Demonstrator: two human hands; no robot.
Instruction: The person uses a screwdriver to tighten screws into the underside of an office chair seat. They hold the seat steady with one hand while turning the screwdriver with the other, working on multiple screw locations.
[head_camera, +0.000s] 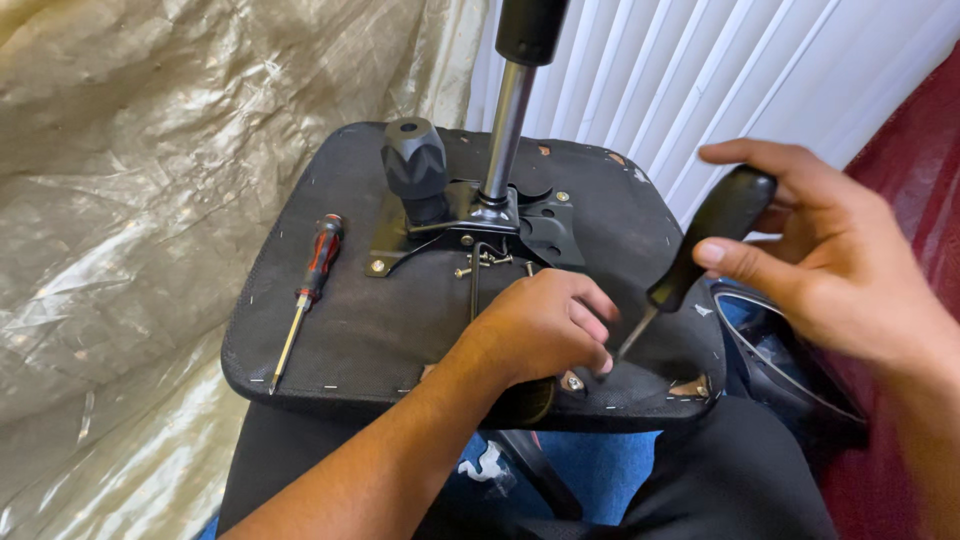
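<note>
An upturned black chair seat (340, 330) lies across my lap, underside up. My right hand (840, 260) grips a black-handled screwdriver (700, 240), its tip slanting down toward the seat's near edge. My left hand (545, 325) rests on the seat with its fingers curled at the screwdriver's tip, beside a screw (573, 381) in a bracket there. A black metal mechanism plate (480, 225) with a large black knob (414, 165) and a chrome gas cylinder (508, 125) stands at the seat's middle. Several loose screws (482, 262) lie beside the plate.
A second screwdriver (308, 290) with a red and black handle lies on the seat's left side. Crinkled plastic sheeting (130, 200) covers the left. White vertical blinds (700, 70) hang behind. A dark red surface (915, 130) is at the right, with a black curved chair part (780, 370) below it.
</note>
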